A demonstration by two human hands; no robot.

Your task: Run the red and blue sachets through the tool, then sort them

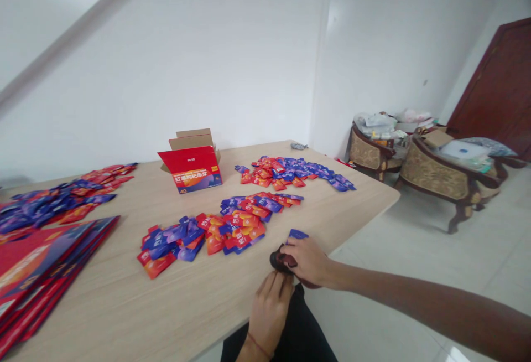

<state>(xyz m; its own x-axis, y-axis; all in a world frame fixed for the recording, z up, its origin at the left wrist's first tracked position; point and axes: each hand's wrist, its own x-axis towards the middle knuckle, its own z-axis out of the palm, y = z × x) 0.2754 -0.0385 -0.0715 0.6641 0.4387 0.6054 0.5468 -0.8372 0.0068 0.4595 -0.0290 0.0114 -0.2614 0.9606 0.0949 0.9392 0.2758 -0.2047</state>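
Note:
At the table's near edge, my right hand (307, 261) is closed around a dark object (280, 259) with a black rounded end and a reddish-brown part; its kind is not clear. My left hand (271, 298), with a thin red cord at the wrist, touches the near side of that object, fingers bent and pressed together. Just beyond my right fingers lies a blue sachet (297, 233). Overlapping red and blue sachets (243, 221) form a long row left of my hands. Behind them stands an open red carton (199, 176), flaps raised.
More sachets are heaped at the back right (286, 171) and far left (53, 201). Flat red cartons (45, 273) are stacked at the left. A small grey item (298, 145) rests near the wall. Two patterned armchairs (440, 176) piled with bags stand right of the table (199, 306).

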